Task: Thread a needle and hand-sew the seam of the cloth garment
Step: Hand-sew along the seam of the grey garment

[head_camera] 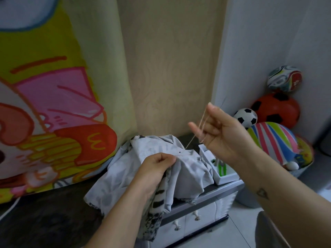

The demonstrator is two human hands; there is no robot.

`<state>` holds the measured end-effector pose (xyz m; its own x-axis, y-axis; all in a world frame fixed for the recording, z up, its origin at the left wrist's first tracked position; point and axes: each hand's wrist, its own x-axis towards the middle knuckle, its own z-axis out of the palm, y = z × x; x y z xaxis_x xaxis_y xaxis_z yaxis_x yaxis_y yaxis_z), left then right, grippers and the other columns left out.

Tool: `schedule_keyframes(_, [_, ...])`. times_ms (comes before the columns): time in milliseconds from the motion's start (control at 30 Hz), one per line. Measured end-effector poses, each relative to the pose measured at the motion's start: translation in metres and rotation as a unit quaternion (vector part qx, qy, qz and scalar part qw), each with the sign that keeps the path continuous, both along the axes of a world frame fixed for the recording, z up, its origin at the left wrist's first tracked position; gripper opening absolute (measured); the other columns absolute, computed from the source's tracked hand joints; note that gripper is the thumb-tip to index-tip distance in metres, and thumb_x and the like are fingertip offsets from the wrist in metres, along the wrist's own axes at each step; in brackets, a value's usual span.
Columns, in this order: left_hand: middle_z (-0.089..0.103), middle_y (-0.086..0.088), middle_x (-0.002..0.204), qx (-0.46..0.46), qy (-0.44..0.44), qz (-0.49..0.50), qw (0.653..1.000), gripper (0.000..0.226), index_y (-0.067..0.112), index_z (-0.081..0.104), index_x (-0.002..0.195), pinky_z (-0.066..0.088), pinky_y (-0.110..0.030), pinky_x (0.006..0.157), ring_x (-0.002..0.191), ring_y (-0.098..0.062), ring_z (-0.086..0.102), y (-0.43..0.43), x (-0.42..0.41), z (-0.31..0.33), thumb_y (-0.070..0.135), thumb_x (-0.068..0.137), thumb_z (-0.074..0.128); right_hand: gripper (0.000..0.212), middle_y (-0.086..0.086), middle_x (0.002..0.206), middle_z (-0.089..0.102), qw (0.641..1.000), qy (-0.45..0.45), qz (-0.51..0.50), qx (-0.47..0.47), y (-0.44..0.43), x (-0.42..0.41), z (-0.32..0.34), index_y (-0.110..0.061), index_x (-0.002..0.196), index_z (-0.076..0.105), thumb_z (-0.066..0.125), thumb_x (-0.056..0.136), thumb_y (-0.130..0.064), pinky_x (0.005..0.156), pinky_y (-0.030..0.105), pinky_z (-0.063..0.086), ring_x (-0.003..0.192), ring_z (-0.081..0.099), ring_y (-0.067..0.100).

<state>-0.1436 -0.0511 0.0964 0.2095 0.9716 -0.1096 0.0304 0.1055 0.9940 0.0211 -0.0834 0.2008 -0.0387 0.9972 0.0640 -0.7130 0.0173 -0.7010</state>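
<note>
Left hand: the left hand (157,164) sits low, its grip closed in a pinch on a fold of the garment (188,176), most likely to keep the seam taut and steady where the stitch comes out.
Right hand: the right hand (222,135) is raised up and to the right of the cloth, its grip narrow, thumb and curled fingers holding the thread (191,139) while the forefinger points upward.
Thread: it runs in a straight, tight line from the cloth just beside the left thumb up to the right hand, so I judge a stitch is being drawn through and snugged.
Needle: too fine to make out; I cannot tell where it is.
Garment: pale grey with dark-patterned parts, heaped on the edge of the dark surface (53,217) and spilling over the front of the white cabinet (197,217).
Close by: a white box (225,178) holding something green stands just beside the cloth, in easy reach of the sewing hand.
Room: a cartoon curtain (53,104) hangs at the left; balls (275,108) are piled in the right corner.
Progress: the needle seems already threaded, with sewing under way.
</note>
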Motion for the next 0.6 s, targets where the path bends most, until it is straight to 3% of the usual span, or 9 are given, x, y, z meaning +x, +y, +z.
schedule_keyframes(67, [0.069,0.002,0.074,-0.004,0.000,0.005,1.000,0.028,0.021,0.072,0.062,0.049,-0.037,0.087,0.079,-0.015,0.061,0.000,0.001,0.000,0.016,0.089,0.065,0.019,-0.007,0.056,0.025,0.997,0.029,0.050,-0.047,-0.001,0.006,0.002,-0.018,0.072,0.043,0.061,0.078,-0.019,0.053,0.025,0.055,0.039,0.024,0.004])
schedule_keyframes(133, [0.070,0.003,0.074,-0.002,0.005,0.009,1.000,0.027,0.021,0.072,0.063,0.049,-0.037,0.087,0.080,-0.015,0.062,0.002,0.000,-0.001,0.017,0.089,0.065,0.019,-0.007,0.058,0.026,0.984,-0.101,0.131,-0.067,-0.003,0.014,-0.002,-0.015,0.083,0.051,0.066,0.076,-0.024,0.052,0.023,0.053,0.042,0.025,0.005])
schedule_keyframes(167, [0.071,0.003,0.076,0.000,0.007,0.007,1.000,0.025,0.021,0.073,0.065,0.050,-0.038,0.090,0.083,-0.016,0.063,0.002,0.000,-0.002,0.019,0.089,0.065,0.023,-0.005,0.057,0.027,0.960,-0.223,0.159,-0.065,-0.003,0.017,-0.006,-0.012,0.088,0.054,0.067,0.077,-0.026,0.056,0.024,0.054,0.043,0.028,0.006])
schedule_keyframes(233, [0.074,0.003,0.083,0.003,0.013,0.001,1.000,0.015,0.026,0.075,0.070,0.050,-0.041,0.096,0.091,-0.019,0.066,0.001,0.000,-0.003,0.029,0.083,0.068,0.023,0.005,0.060,0.039,0.867,-0.477,0.133,-0.060,-0.001,0.018,-0.020,-0.008,0.096,0.060,0.066,0.082,-0.025,0.062,0.023,0.056,0.050,0.042,0.012])
schedule_keyframes(300, [0.075,0.003,0.086,0.009,0.020,0.005,1.000,0.011,0.028,0.076,0.074,0.050,-0.043,0.097,0.095,-0.019,0.067,0.000,0.001,-0.003,0.037,0.074,0.069,0.015,0.008,0.069,0.052,0.787,-0.613,0.049,-0.046,0.002,0.014,-0.033,-0.016,0.094,0.064,0.067,0.084,-0.026,0.063,0.025,0.058,0.061,0.053,0.013])
schedule_keyframes(400, [0.075,0.001,0.089,0.017,0.010,-0.007,1.000,0.015,0.023,0.076,0.075,0.049,-0.041,0.099,0.097,-0.018,0.067,-0.001,0.004,-0.001,0.023,0.086,0.066,0.025,-0.005,0.052,0.055,0.735,-0.678,-0.002,-0.008,0.000,0.002,-0.046,-0.023,0.089,0.065,0.071,0.077,-0.044,0.060,0.029,0.053,0.053,0.053,0.007])
schedule_keyframes(533, [0.075,0.000,0.083,0.024,0.011,0.002,1.000,0.021,0.021,0.074,0.071,0.052,-0.036,0.093,0.087,-0.014,0.068,-0.002,0.005,0.002,0.015,0.088,0.064,0.019,-0.010,0.066,0.057,0.669,-0.741,-0.047,0.028,0.002,-0.006,-0.053,-0.026,0.082,0.069,0.069,0.080,-0.045,0.051,0.011,0.035,0.058,0.049,0.001])
schedule_keyframes(600, [0.075,0.000,0.082,0.021,0.020,0.009,1.000,0.017,0.020,0.074,0.073,0.052,-0.035,0.090,0.085,-0.014,0.067,-0.001,0.004,0.002,0.019,0.088,0.066,0.013,-0.012,0.054,0.052,0.681,-0.727,-0.062,0.056,0.003,-0.006,-0.051,-0.024,0.076,0.068,0.068,0.083,-0.035,0.047,0.010,0.034,0.048,0.044,-0.001])
